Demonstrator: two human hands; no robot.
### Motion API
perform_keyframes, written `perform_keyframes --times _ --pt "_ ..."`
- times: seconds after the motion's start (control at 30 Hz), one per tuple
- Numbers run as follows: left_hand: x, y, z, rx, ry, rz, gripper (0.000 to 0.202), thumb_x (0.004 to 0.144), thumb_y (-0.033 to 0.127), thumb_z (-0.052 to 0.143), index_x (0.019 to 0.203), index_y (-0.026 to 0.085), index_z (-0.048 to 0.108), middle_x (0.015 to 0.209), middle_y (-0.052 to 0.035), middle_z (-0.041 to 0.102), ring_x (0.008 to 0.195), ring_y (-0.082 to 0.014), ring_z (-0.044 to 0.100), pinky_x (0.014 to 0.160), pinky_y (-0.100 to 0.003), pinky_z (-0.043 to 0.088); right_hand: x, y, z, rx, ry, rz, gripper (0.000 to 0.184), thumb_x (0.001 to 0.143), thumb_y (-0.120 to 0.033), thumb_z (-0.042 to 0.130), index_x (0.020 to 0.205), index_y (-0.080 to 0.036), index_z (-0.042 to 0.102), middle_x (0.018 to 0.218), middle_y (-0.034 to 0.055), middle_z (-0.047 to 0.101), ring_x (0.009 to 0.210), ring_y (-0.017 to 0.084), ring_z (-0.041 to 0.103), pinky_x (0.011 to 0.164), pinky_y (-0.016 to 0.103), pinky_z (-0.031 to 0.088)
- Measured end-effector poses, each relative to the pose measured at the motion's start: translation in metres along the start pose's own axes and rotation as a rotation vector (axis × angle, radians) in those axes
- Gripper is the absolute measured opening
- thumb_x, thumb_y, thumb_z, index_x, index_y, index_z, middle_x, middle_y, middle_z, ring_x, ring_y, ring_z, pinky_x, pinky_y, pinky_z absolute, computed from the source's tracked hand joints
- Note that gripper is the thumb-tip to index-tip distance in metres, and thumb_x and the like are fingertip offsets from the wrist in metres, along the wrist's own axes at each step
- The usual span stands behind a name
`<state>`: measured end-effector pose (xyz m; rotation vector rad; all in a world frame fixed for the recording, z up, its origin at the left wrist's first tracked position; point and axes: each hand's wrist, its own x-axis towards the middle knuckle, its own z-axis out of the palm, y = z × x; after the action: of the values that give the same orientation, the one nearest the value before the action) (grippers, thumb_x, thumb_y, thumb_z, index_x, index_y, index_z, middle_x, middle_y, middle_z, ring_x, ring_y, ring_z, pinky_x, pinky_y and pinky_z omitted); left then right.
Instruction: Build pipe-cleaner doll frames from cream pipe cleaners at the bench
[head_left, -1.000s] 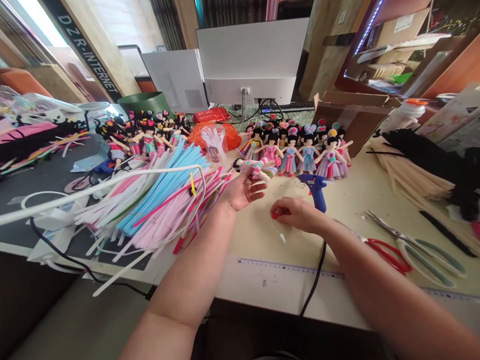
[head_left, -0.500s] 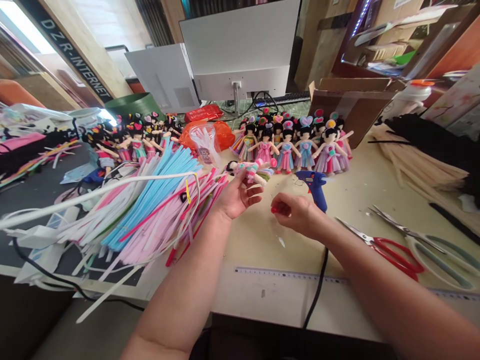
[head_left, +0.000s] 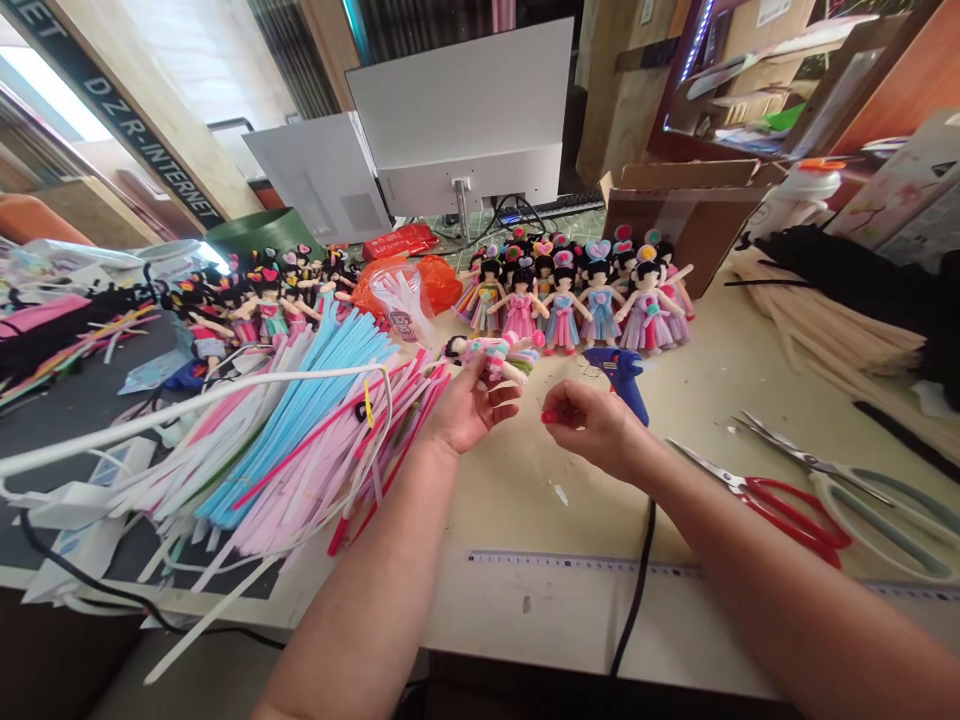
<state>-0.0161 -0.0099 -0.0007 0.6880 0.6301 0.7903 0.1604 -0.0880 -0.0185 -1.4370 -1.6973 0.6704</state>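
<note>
Holding doll (head_left: pixel 491 352), L hand (head_left: pixel 469 405); sign (head_left: pixel 142 150) "DZR-INTERNET" prob.

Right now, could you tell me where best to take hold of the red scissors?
The red scissors lie flat, blades pointing left toward the right hand; I would grip the handle loops from the right, away from the tips.

**Bright daylight, bent edges**

Daylight pours in from the window (head_left: pixel 34 75) at far left, which is blown out to white. The table (head_left: pixel 525 490) is evenly lit. The left hand (head_left: pixel 465 405) and right hand (head_left: pixel 592 425) look sharp and cast only faint shadows. Straight lines bow toward the edges, and the near forearms stretch large.
</note>
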Motion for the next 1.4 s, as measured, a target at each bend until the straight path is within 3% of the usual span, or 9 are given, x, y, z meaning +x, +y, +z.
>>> perform_keyframes --times 0.4,0.57,0.7,0.97,1.4 --pt "-0.001 -0.003 0.004 0.061 0.072 0.057 0.035 0.076 0.049 0.069 0.072 0.017 0.055 0.063 0.003 0.056 0.061 -0.0133 0.065 0.052 -0.023 0.053 0.0 -0.006 -0.004 -0.04 0.07 -0.02 0.01 0.066 -0.016 0.056 0.074 -0.021 0.055 0.061 -0.0038 0.057 0.055 0.011 0.052 0.054 0.025 0.042" --pt "0.0 -0.007 0.009 0.107 0.151 0.142 0.032 0.075 0.046 0.071 0.081 0.017 0.061 0.068 0.0005 0.063 0.059 -0.0124 0.065 0.051 -0.021 0.051 0.0 -0.003 -0.002 0.022 0.145 -0.046 0.008 0.069 -0.017 0.057 0.075 -0.021 0.055 0.065 -0.0026 0.058 0.058 0.012 0.052 0.057 0.025 0.044" --pt "0.001 -0.011 0.012 0.148 0.204 0.227 0.031 0.073 0.042 0.074 0.083 0.015 0.063 0.072 -0.0018 0.067 0.058 -0.011 0.064 0.051 -0.021 0.05 0.001 0.0 -0.001 0.06 0.205 0.023 0.008 0.069 -0.02 0.059 0.076 -0.022 0.055 0.07 -0.001 0.061 0.063 0.014 0.056 0.059 0.027 0.046" --pt "0.0 -0.016 0.019 0.208 0.175 0.317 0.04 0.06 0.043 0.082 0.08 0.014 0.064 0.07 -0.0001 0.066 0.061 -0.0117 0.064 0.053 -0.022 0.051 0.005 0.006 0.0 0.142 0.231 0.108 0.009 0.069 -0.022 0.059 0.078 -0.022 0.055 0.07 -0.0014 0.061 0.064 0.014 0.057 0.059 0.027 0.046" --pt "0.0 -0.026 0.025 0.246 0.174 0.386 0.036 0.062 0.04 0.08 0.086 0.016 0.067 0.077 -0.0024 0.07 0.07 -0.0139 0.065 0.072 -0.031 0.053 0.007 -0.004 -0.001 0.051 0.335 0.15 0.009 0.067 -0.022 0.059 0.072 -0.023 0.051 0.063 -0.003 0.058 0.057 0.013 0.053 0.054 0.026 0.04"
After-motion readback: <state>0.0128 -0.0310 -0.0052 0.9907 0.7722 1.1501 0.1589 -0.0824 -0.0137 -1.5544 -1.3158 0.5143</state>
